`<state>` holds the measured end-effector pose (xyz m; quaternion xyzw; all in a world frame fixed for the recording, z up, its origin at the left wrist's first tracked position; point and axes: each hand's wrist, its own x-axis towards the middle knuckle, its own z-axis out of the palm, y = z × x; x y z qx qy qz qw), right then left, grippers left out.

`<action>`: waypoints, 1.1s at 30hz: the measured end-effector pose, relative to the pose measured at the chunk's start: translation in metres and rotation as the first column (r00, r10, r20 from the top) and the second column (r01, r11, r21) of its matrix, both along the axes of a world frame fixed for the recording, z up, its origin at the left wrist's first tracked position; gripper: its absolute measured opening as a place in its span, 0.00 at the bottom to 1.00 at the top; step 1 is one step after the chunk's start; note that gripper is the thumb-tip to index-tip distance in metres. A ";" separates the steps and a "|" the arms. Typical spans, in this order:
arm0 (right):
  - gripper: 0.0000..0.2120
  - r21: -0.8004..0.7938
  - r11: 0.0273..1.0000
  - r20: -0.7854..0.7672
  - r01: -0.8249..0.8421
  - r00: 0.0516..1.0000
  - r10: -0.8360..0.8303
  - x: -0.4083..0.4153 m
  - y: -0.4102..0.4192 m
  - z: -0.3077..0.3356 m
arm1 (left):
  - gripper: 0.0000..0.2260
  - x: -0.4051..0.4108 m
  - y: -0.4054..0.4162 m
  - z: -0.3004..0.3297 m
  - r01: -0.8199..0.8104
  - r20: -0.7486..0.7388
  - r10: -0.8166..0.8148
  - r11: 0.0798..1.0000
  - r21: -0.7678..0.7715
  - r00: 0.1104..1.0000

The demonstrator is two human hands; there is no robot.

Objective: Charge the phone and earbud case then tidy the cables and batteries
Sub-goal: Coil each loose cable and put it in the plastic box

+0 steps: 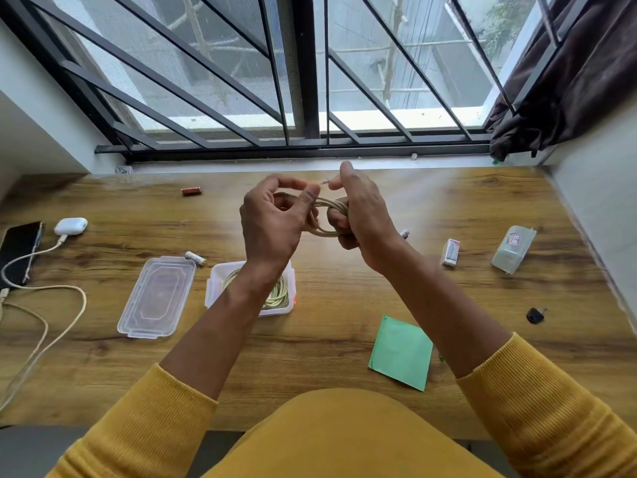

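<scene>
Above the middle of the wooden desk (pixel 344 322) both hands hold a coiled cream cable (pixel 325 215). My right hand (pixel 362 215) grips the coil and pinches its plug end near the top. My left hand (pixel 275 219) has curled fingers and its thumb on the coil. Below them a white box (pixel 291 288) holds another coiled cable (pixel 277 294). At the far left a dark phone (pixel 19 250) and a white earbud case (pixel 70 225) lie with cream cables (pixel 69 298) plugged in. Loose batteries: a red one (pixel 191 191), a white one (pixel 195 257), another white one (pixel 451 251).
The box's clear lid (pixel 157 296) lies left of the box. A green paper (pixel 401 351) lies at the front right, a small black object (pixel 535 315) further right, a clear plastic case (pixel 513 248) at the right. A barred window and a dark curtain are behind the desk.
</scene>
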<state>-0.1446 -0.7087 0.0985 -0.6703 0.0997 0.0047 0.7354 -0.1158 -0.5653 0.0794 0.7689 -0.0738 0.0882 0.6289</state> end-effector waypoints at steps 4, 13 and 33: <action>0.17 -0.016 1.000 0.043 0.010 0.999 -0.010 0.002 0.000 0.003 | 0.10 0.002 0.003 0.001 0.031 0.096 -0.044 0.990 0.138 0.994; 0.18 -0.081 0.996 0.076 0.039 0.997 -0.032 0.005 -0.005 -0.012 | 0.04 0.010 0.010 -0.002 0.264 -0.022 -0.279 0.876 0.405 0.960; 0.13 0.063 0.993 -0.197 0.095 0.977 -0.081 0.009 -0.023 -0.022 | 0.14 0.005 -0.007 -0.012 0.461 -0.263 -0.570 0.803 -0.378 0.778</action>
